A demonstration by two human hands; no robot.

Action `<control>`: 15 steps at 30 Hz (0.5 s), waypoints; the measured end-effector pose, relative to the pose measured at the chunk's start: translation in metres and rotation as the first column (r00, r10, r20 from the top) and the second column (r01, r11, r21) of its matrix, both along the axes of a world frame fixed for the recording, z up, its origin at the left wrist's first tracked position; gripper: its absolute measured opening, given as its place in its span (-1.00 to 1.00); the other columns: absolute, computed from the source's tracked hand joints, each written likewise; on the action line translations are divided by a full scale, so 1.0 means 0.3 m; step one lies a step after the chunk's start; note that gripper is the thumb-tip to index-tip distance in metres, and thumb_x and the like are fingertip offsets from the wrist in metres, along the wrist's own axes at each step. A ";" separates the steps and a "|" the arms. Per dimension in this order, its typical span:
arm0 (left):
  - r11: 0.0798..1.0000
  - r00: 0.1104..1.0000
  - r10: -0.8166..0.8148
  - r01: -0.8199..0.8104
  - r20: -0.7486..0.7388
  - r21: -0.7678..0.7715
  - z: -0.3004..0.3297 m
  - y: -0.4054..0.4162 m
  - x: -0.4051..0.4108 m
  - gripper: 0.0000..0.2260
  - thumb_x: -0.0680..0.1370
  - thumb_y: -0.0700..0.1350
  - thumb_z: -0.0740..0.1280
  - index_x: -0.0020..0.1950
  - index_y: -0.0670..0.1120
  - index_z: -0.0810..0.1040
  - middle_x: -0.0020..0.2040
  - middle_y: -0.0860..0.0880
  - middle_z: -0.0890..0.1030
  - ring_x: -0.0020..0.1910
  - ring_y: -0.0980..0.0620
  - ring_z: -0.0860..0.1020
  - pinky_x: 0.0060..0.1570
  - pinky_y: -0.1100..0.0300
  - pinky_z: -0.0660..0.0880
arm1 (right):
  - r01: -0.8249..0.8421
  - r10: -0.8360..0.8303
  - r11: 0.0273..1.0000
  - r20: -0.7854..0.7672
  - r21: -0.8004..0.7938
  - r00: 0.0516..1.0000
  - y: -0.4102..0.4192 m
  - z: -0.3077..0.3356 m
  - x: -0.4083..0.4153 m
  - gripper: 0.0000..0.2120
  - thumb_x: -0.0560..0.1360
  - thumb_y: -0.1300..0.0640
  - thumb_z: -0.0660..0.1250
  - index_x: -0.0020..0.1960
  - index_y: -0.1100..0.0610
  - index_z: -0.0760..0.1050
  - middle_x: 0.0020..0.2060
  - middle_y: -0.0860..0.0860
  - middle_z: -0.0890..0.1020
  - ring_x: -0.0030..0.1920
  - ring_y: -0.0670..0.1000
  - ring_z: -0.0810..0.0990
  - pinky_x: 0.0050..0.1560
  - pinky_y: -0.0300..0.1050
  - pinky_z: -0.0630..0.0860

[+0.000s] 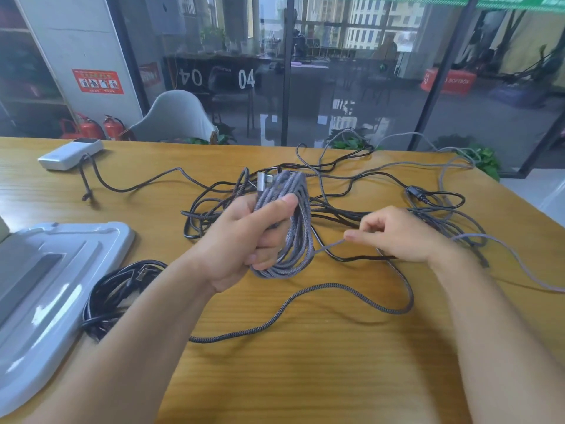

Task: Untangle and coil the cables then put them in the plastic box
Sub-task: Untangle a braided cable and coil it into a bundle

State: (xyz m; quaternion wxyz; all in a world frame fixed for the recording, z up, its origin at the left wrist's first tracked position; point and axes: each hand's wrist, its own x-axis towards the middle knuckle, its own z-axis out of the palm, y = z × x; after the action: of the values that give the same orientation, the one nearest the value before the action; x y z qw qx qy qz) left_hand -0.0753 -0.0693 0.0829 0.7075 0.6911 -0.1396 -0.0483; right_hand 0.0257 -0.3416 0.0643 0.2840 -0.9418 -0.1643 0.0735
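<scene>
My left hand (244,237) is shut on a coil of grey braided cable (295,228), held upright above the table, with a silver plug (262,182) at the coil's top. My right hand (394,232) pinches the loose strand of that same grey cable (328,246) just right of the coil. Behind both hands lies a tangle of black and grey cables (351,191). A dark braided cable (351,289) loops across the table in front of my hands. A coiled black cable (119,289) lies at the left beside the grey plastic lid (55,270).
A white power bank (70,153) sits at the far left of the wooden table (305,362), with a dark braided cable running from it. A grey chair (174,117) stands behind the table. Glass walls lie beyond.
</scene>
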 end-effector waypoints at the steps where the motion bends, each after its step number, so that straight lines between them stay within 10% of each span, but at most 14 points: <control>1: 0.999 1.000 -0.027 0.026 0.003 0.038 -0.002 -0.015 -0.005 -0.55 0.71 0.00 0.27 -0.24 -0.24 0.25 -0.43 -0.01 0.16 -0.57 0.09 0.13 -0.53 0.23 0.14 | 0.090 -0.084 0.995 0.113 -0.049 0.990 0.027 -0.006 -0.003 -0.36 0.29 -0.53 0.37 -0.37 0.09 0.47 -0.53 -0.06 0.43 -0.46 -0.01 0.40 -0.27 -0.07 0.37; 6: 0.982 0.995 -0.100 0.098 -0.001 0.164 -0.012 -0.073 -0.017 -0.54 0.71 -0.05 0.22 -0.39 -0.06 0.30 -0.44 -0.05 0.17 -0.56 0.05 0.14 -0.51 0.20 0.16 | 0.281 -0.265 0.959 0.508 0.048 0.820 0.136 -0.008 -0.019 -0.29 0.26 -0.55 0.41 -0.44 0.07 0.27 -0.56 -0.08 0.36 -0.48 -0.02 0.33 -0.42 -0.11 0.24; 15: 0.941 0.997 -0.077 0.083 -0.032 0.327 -0.051 -0.104 -0.006 -0.70 0.71 -0.06 0.28 -0.16 -0.11 0.30 -0.37 -0.08 0.26 -0.47 0.01 0.16 -0.47 0.10 0.11 | 0.068 -0.186 0.742 0.107 0.666 0.977 0.179 0.031 -0.094 -0.56 0.66 -0.07 0.33 -0.31 0.14 0.55 -0.50 -0.09 0.28 -0.46 -0.07 0.24 -0.34 -0.21 0.26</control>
State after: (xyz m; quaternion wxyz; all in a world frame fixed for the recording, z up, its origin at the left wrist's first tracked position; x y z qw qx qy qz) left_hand -0.0771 -0.1006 0.0675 0.5815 0.7924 -0.1510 -0.1059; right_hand -0.0024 -0.2880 0.0734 0.5871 -0.7928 -0.1380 -0.0875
